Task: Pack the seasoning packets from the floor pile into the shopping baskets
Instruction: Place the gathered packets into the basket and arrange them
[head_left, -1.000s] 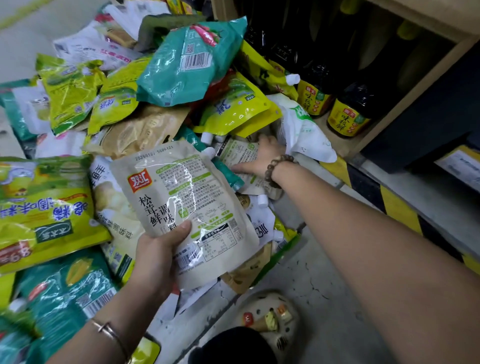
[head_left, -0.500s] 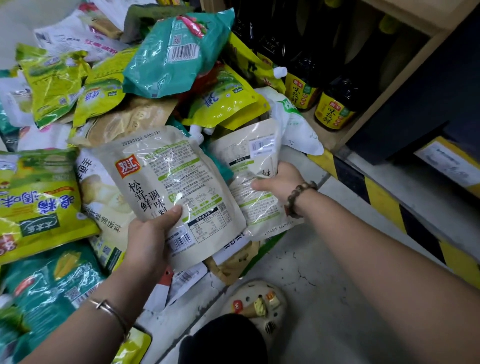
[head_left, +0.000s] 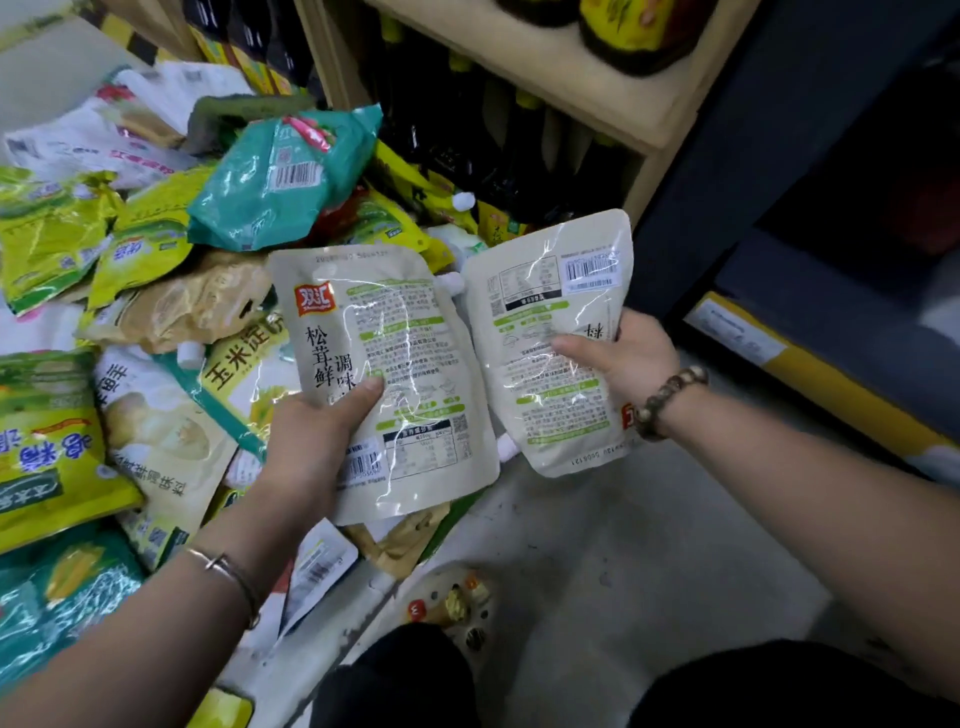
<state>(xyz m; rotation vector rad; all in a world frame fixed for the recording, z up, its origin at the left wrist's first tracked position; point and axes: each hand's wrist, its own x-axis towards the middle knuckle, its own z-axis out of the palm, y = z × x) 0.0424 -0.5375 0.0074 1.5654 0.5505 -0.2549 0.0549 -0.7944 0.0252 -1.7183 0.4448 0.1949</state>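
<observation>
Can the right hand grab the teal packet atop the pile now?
Probably not yet. The right hand grips a beige pouch, and the left hand holds a second pouch between it and the teal packet, which lies uncovered.

Two beige pouches (head_left: 384, 374) with green bands, teal packet (head_left: 283, 176).

Far off, a wooden shelf (head_left: 561, 88) holds dark sauce bottles (head_left: 524, 150) — near, a charm-studded clog (head_left: 452, 603) rests on grey concrete floor (head_left: 649, 545).

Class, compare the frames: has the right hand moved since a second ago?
Yes. The right hand has drawn back from the floor pile toward the person, now gripping a beige pouch.
</observation>
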